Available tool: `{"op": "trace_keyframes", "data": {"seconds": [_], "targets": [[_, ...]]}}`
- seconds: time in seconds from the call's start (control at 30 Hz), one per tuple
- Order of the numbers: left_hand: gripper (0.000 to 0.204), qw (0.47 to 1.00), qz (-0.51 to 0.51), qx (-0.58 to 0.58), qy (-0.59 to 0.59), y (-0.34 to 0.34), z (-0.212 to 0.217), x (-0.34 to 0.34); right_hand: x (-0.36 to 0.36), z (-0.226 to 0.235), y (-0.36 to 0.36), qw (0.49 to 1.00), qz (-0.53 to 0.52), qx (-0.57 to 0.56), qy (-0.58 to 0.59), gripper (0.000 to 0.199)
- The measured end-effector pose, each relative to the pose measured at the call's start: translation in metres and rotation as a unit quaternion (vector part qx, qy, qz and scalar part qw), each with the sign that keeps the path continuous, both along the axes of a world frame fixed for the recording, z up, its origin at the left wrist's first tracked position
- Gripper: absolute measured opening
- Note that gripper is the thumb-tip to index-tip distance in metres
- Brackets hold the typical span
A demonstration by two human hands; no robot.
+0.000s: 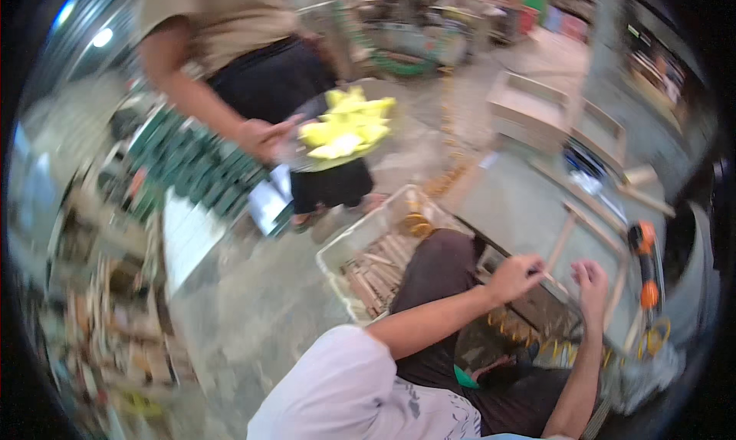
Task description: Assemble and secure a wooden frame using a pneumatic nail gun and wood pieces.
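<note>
Left hand (515, 280): curling at four o'clock; whether grasping anything, impossible to say. Right hand (589, 284): bending its fingers between three and four; grip likewise unclear. Wooden frame (561, 239): lying on grey table (510, 191), three o'clock. Orange-and-black tool (645, 265): resting just beside it.
</note>
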State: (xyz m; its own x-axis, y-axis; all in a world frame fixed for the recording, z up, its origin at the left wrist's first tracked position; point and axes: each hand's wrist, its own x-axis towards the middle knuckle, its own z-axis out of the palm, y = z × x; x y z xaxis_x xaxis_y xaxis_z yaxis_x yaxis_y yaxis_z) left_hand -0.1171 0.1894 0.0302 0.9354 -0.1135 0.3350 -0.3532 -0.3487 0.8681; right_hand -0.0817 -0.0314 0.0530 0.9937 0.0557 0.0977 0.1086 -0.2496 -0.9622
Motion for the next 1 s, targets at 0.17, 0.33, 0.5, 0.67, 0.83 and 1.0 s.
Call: {"op": "trace_keyframes", "data": {"seconds": [0.17, 0.33, 0.5, 0.67, 0.83, 1.0], "targets": [[0.020, 0.998, 0.031, 0.024, 0.052, 0.020, 0.014, 0.000, 0.011, 0.013, 0.029, 0.996, 0.026, -0.082, -0.019, 0.022], [0.023, 0.998, 0.017, -0.015, 0.050, 0.013, 0.008, 0.004, 0.007, 0.014, 0.027, 0.995, 0.013, -0.076, 0.068, 0.017], [0.025, 0.999, 0.017, -0.014, 0.040, 0.007, 0.008, 0.002, 0.003, 0.008, 0.035, 0.991, 0.034, -0.090, 0.089, 0.024], [0.026, 0.998, 0.015, -0.012, 0.055, 0.009, 0.004, -0.002, 0.001, 0.024, 0.051, 0.971, 0.061, -0.188, 0.134, 0.033], [0.026, 0.998, 0.015, -0.015, 0.067, 0.009, 0.007, -0.003, 0.002, 0.021, 0.057, 0.965, 0.068, -0.207, 0.144, 0.034], [0.024, 0.998, 0.013, -0.021, 0.063, 0.009, 0.006, -0.001, 0.002, 0.027, 0.061, 0.960, 0.064, -0.222, 0.158, 0.033]]}}
